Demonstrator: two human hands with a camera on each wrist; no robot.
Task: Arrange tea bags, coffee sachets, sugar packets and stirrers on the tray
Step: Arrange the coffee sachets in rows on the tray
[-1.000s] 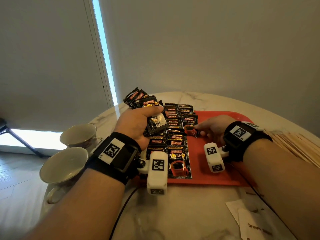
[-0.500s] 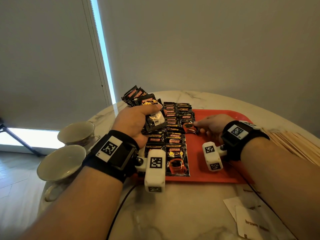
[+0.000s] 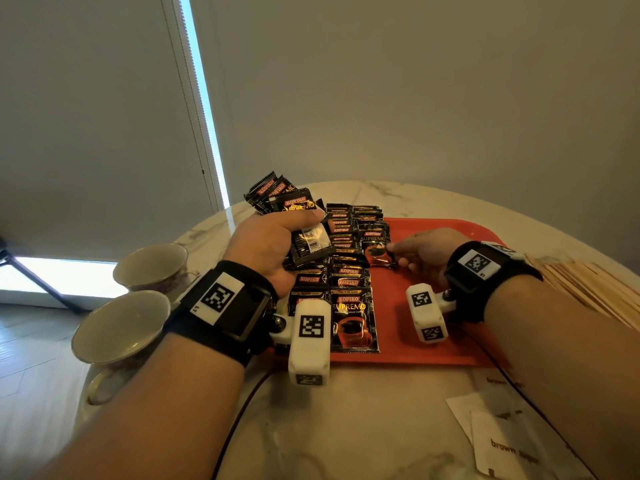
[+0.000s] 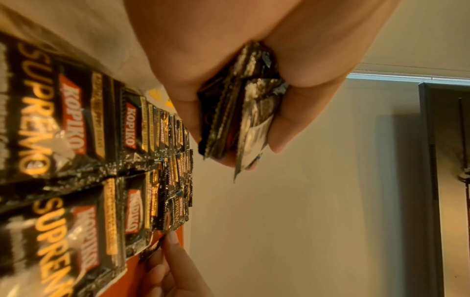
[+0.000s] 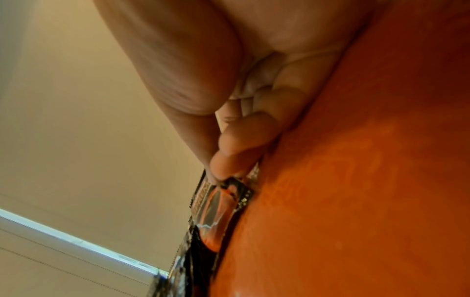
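Note:
A red tray (image 3: 446, 341) lies on the marble table, with black Kopiko coffee sachets (image 3: 351, 315) laid in overlapping rows along its left part. My left hand (image 3: 273, 240) grips a fanned bundle of coffee sachets (image 3: 298, 220) above those rows; the left wrist view shows my fingers curled round the bundle (image 4: 239, 112). My right hand (image 3: 419, 249) rests low on the tray and pinches the lower right corner of one coffee sachet (image 3: 375, 247) at the right edge of the rows. In the right wrist view my thumb and fingertip nip that sachet's corner (image 5: 229, 193) against the tray (image 5: 356, 180).
Two empty teacups (image 3: 121, 327) stand at the table's left edge. Wooden stirrers (image 3: 595, 289) lie in a pile right of the tray. White brown-sugar packets (image 3: 502, 441) lie near the front right. A black cable (image 3: 239, 417) runs over the table under my left wrist.
My right hand has slid the pinched sachet slightly along the row's right edge. My left hand keeps its bundle in about the same place.

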